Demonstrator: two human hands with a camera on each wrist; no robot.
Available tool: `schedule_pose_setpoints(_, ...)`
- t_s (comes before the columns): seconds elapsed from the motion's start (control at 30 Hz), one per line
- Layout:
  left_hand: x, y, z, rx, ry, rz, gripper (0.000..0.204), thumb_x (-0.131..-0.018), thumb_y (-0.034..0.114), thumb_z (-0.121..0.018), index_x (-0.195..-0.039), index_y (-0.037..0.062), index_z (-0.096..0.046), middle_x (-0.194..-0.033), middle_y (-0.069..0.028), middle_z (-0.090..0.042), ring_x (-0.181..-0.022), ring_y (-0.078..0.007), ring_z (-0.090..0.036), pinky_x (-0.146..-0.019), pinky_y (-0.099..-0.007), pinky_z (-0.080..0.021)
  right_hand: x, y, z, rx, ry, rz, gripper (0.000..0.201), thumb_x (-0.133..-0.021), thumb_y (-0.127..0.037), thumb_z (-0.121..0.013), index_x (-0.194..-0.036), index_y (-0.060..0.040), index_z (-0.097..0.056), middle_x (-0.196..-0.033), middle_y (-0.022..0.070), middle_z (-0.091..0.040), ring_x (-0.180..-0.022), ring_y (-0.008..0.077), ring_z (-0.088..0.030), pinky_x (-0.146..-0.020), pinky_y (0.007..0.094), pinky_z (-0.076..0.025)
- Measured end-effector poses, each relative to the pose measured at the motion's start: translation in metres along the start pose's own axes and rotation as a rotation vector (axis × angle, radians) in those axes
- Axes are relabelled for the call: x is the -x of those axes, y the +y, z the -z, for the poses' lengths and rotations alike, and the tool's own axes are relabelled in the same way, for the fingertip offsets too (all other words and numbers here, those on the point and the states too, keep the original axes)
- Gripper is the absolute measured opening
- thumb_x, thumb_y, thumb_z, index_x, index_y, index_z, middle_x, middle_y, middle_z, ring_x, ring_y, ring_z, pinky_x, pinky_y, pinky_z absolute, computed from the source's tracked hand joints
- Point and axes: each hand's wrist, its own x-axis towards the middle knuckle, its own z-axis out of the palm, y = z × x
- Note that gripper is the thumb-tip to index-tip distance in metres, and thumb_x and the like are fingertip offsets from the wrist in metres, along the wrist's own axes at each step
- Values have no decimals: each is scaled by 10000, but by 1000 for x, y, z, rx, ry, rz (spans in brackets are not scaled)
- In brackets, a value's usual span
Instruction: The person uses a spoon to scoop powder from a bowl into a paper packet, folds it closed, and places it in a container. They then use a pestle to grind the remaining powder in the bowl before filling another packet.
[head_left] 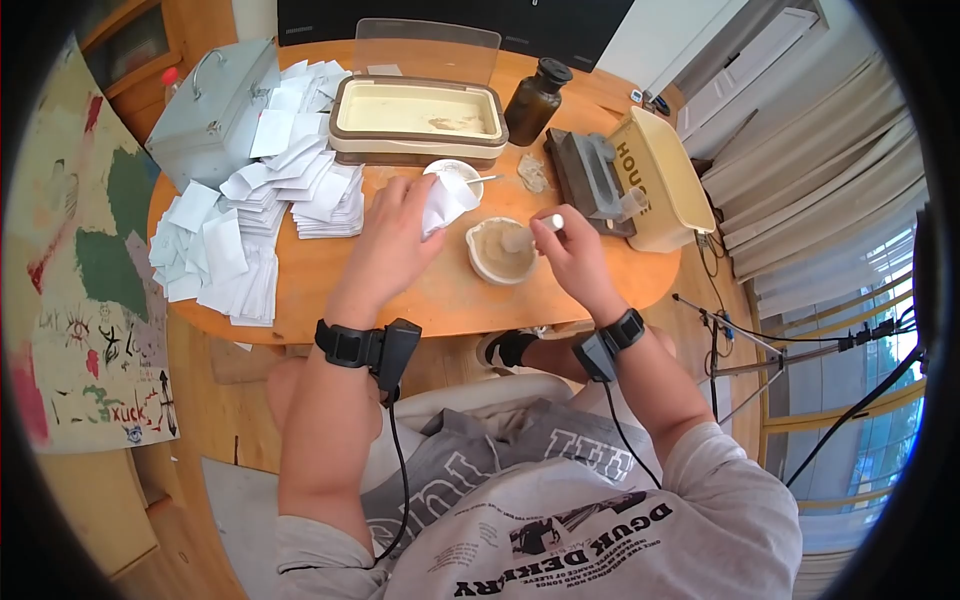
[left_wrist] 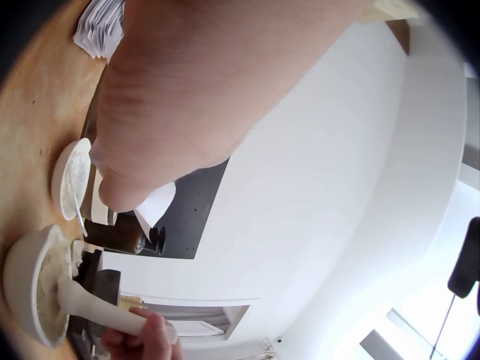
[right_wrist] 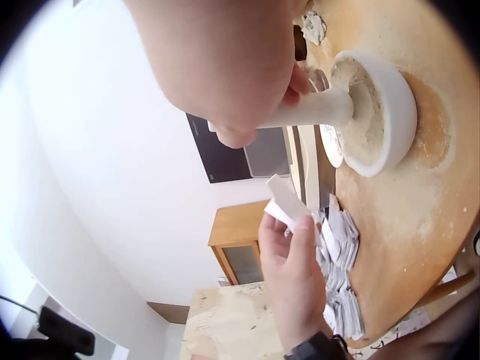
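My right hand (head_left: pixel 580 258) grips a white pestle (right_wrist: pixel 322 109), whose head rests in the powder of a white mortar (right_wrist: pixel 401 112). Pale beige powder (head_left: pixel 490 245) covers the mortar's inside. To the left and a little higher, my left hand (head_left: pixel 392 235) pinches a folded white paper (head_left: pixel 450 203) between thumb and fingers. Just behind that paper stands a small white bowl (left_wrist: pixel 62 180) with a thin white stick (left_wrist: pixel 78 210) leaning in it; the paper overlaps it in the head view. In the left wrist view, my left forearm and hand hide much of the paper.
Stacks of white paper packets (head_left: pixel 330 205) lie left, beside a grey metal box (head_left: pixel 215 120). Behind stand a cream lidded case (head_left: pixel 415 150) and a dark bottle (head_left: pixel 538 103). On the right are a grey tray-like object (head_left: pixel 575 170), a yellow bin (head_left: pixel 670 180) and crumpled plastic (head_left: pixel 533 173).
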Motion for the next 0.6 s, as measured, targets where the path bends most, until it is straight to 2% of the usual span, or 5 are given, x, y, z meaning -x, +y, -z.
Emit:
schedule_pose_setpoints(0.23, -1, -2, -4, 47, -11, -4, 627, -844, 92, -708, -1409, -2, -451, -1303, -195, -477, -1208, -394, -506, -1046, -428, -436, -9, -5, -7, 40, -45, -95, 219, -970, -206, -680, -1010, 8, -662, -844, 103, -628, -716, 172, -589, -656, 318, -489)
schedule_pose_setpoints(0.37, 3, -5, -5, 74, 0, -19, 622, -843, 82, -699, -1408, -2, -452, -1308, -195, -466, -1211, -395, -502, -1047, -429, -437, -5, -5, -9, 36, 48, -57, 227, -975, -215, -673, -1002, 10, -656, -834, 100, -625, -711, 166, -588, -654, 322, -487)
schedule_pose_setpoints(0.43, 3, -6, -4, 66, -12, -16, 632, -846, 76, -687, -1422, -2, -441, -1311, -195, -459, -1215, -391, -502, -1053, -423, -434, -4, -10, -9, 149, -8, -103, 231, -981, -221, -669, -1005, 8, -653, -836, 92, -626, -718, 157, -596, -652, 318, -489)
schedule_pose_setpoints(0.53, 7, -3, -1, 88, -24, 16, 639, -850, 74, -671, -1437, 0, -428, -1308, -195, -456, -1223, -386, -498, -1058, -419, -428, 0, -17, -9, -6, -23, -100, 231, -980, -225, -667, -1002, 4, -658, -838, 106, -627, -717, 171, -596, -655, 320, -492)
schedule_pose_setpoints(0.6, 6, -2, -1, 84, -31, 35, 645, -853, 75, -664, -1445, 3, -421, -1304, -196, -455, -1224, -385, -496, -1060, -418, -426, 2, -19, -9, 61, -55, -68, 230, -980, -225, -667, -1008, 3, -659, -840, 107, -629, -713, 175, -596, -653, 319, -492)
